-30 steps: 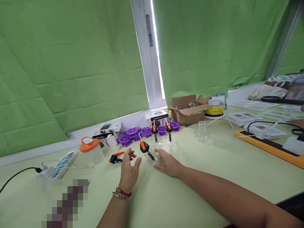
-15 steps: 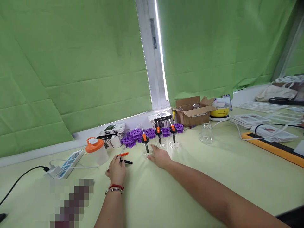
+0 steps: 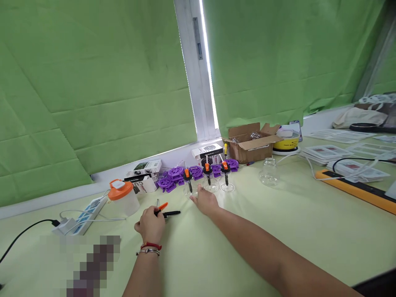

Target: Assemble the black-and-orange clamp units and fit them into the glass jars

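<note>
My left hand (image 3: 151, 225) is closed on an orange-and-black stopper (image 3: 170, 214), the same kind as those on the bottles. Its thin pale tip sticks up past my fingers and its black stem points right. At the base of the leftmost clear glass bottle (image 3: 187, 189) is my right hand (image 3: 206, 201), thumb and fingers curved about its right side. Black-and-orange stoppers with thin spouts top this bottle, the middle glass bottle (image 3: 210, 186) and the right glass bottle (image 3: 227, 185). All three stand upright in a row.
Purple plastic wheels (image 3: 167, 183) and small printed boxes (image 3: 145, 183) lie behind the bottles. An orange-lidded jar (image 3: 130, 204) and a power strip (image 3: 91, 212) are at left. To the right are an open carton (image 3: 252, 152), an unstoppered glass bottle (image 3: 269, 175) and a yellow bar (image 3: 349, 189).
The leftmost bottle has shifted slightly back, my right hand moving with it. My left hand has turned the stopper, so its orange part tilts up and its stem reaches further right.
</note>
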A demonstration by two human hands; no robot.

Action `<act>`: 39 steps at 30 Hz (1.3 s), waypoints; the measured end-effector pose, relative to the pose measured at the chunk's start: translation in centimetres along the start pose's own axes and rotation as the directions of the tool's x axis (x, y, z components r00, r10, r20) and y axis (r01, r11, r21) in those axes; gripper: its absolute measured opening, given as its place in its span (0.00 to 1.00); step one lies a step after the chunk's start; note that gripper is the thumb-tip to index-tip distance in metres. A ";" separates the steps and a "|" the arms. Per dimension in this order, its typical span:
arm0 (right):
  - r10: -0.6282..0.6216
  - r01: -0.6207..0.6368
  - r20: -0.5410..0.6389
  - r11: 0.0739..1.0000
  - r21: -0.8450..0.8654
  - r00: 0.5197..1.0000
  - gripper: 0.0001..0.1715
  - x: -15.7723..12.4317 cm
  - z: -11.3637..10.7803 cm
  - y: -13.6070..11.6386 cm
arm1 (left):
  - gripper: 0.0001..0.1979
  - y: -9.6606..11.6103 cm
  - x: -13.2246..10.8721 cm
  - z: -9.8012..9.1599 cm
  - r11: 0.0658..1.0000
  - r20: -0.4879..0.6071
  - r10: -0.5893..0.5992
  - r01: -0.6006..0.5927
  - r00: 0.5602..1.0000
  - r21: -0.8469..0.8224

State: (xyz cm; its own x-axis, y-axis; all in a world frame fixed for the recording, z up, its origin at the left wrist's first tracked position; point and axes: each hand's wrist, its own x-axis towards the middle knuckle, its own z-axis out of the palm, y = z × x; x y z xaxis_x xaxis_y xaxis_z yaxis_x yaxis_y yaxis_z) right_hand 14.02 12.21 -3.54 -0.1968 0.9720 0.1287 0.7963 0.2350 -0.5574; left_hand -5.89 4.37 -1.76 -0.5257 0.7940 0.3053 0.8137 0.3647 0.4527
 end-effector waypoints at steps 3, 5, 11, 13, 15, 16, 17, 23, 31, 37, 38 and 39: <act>-0.071 0.071 -0.044 0.997 0.017 0.997 0.36 -1.3 -0.4 0.4 | 0.09 0.0 0.1 -0.1 1.000 0.027 -0.008 0.008 1.000 -0.015; -0.156 0.158 -0.095 0.987 0.014 0.983 0.31 -2.4 -1.1 1.2 | 0.08 0.0 0.1 -0.2 0.999 0.047 -0.027 0.028 0.999 -0.026; -0.289 0.262 -0.343 0.957 -0.125 0.894 0.21 -3.9 -6.3 8.2 | 0.11 -0.1 0.3 -0.3 0.996 0.093 -0.075 0.080 0.993 -0.046; -0.261 0.184 -0.486 0.962 -0.201 0.834 0.24 -3.8 -8.8 11.7 | 0.13 -0.2 0.4 -0.2 0.993 0.086 -0.102 0.107 0.991 -0.051; -0.142 0.001 -0.650 0.977 -0.213 0.746 0.31 -3.7 -10.9 14.9 | 0.16 -0.3 0.5 0.0 0.988 0.055 -0.145 0.148 0.988 -0.049; -0.050 -0.111 -0.727 0.979 -0.172 0.684 0.37 -3.6 -11.7 16.2 | 0.19 -0.4 0.6 0.1 0.984 0.036 -0.173 0.175 0.984 -0.040; 0.050 -0.215 -0.789 0.971 -0.106 0.613 0.43 -3.5 -12.2 17.3 | 0.23 -0.4 0.6 0.2 0.979 0.022 -0.203 0.204 0.979 -0.027; 0.508 -0.542 -0.654 0.822 0.173 0.561 0.58 -2.3 -12.6 21.2 | 0.25 0.1 0.2 -0.1 0.963 0.191 -0.261 0.268 0.946 -0.015; 0.630 -0.603 -0.530 0.757 0.254 0.567 0.45 -1.2 -13.2 22.8 | 0.24 0.9 -0.8 0.3 0.978 0.218 -0.140 0.170 0.966 -0.125; 0.447 -0.297 -0.771 0.892 0.342 0.455 0.49 -3.0 -14.8 19.3 | 0.21 0.4 -0.7 1.3 0.927 0.216 -0.088 0.159 0.972 -0.339; 0.401 -0.226 -0.798 0.916 0.332 0.450 0.47 -3.4 -15.0 18.3 | 0.20 0.3 -0.8 1.4 0.920 0.213 -0.076 0.151 0.974 -0.361; 0.364 -0.154 -0.811 0.931 0.331 0.458 0.46 -3.9 -15.1 17.2 | 0.20 0.3 -0.8 1.5 0.913 0.210 -0.068 0.145 0.975 -0.380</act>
State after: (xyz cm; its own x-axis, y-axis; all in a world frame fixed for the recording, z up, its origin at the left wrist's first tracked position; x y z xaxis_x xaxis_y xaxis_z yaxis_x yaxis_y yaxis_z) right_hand 37.18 12.55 -1.23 0.6639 0.5367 0.5208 0.5820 0.0665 -0.8104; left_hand -4.85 4.56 -3.11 -0.5157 0.8519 0.0911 0.5724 0.2634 0.7765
